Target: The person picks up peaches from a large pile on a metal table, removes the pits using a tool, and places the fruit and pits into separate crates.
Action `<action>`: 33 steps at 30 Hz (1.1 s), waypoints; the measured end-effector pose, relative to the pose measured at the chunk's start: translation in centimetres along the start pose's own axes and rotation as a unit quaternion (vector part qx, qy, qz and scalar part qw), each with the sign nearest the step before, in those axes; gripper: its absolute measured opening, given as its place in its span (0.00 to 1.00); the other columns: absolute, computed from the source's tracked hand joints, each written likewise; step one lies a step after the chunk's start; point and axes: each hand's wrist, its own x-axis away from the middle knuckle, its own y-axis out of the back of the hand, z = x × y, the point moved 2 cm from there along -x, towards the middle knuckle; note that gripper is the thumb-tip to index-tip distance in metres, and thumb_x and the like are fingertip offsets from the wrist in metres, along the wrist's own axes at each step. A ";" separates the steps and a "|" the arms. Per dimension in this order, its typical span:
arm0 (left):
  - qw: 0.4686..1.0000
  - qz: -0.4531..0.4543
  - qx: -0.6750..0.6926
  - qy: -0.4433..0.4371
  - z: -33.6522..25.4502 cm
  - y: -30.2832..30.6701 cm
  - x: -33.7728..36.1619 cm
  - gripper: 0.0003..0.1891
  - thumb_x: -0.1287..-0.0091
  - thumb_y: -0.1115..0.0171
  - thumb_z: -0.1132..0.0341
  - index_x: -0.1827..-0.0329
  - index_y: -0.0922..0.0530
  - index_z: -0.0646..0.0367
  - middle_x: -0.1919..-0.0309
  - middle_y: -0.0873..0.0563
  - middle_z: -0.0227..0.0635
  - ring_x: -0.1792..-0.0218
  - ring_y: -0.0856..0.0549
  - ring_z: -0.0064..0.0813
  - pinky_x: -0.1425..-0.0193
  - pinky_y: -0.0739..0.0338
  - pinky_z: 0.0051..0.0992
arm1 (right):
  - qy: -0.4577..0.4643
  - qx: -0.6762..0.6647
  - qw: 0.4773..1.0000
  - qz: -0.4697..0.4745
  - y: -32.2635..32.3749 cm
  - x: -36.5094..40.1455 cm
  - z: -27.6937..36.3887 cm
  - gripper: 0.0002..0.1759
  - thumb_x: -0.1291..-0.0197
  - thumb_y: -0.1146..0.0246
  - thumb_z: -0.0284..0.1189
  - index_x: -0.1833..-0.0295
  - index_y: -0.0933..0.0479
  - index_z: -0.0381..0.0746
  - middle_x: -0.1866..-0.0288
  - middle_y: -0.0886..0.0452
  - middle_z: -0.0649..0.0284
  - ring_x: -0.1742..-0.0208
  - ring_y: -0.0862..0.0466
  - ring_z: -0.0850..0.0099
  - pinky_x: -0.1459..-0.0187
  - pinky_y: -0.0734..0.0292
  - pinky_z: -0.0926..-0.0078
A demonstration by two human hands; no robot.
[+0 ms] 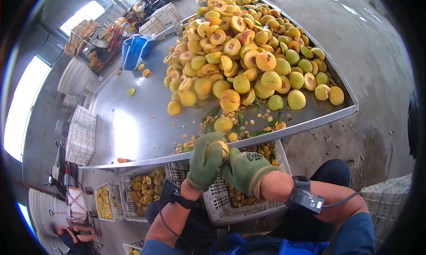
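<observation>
My left hand (205, 164), in a green knitted glove, is wrapped round a yellow peach (220, 148) just over the near edge of the metal table (177, 157). Close against that fruit is my right hand (249, 169), gloved the same way, with its fingers curled shut. Whatever it grips, if anything, is hidden by the glove. Below both hands stands a white plastic crate (222, 213) with yellow-brown scraps in it. In front of them on the table lie a loose peach (223, 124), green leaves and small brownish bits.
A large heap of whole and halved peaches (239, 55) covers the table's far right. A blue bag (135, 52) sits at its left edge. Crates of peach pieces (146, 190) stand below, left. Stacked crates (82, 135) and a seated person (77, 237) are further left.
</observation>
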 end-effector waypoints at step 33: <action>0.982 0.046 -0.076 -0.166 -1.9 1.6 0.8 0.11 0.33 0.36 0.77 0.48 0.18 0.65 0.61 0.11 0.47 0.62 0.11 0.46 0.57 0.17 0.36 | 0.030 -0.052 0.990 0.129 -0.8 1.1 -0.6 0.15 0.31 0.40 0.37 0.54 0.18 0.36 0.72 0.17 0.62 0.72 0.18 0.71 0.67 0.22 0.68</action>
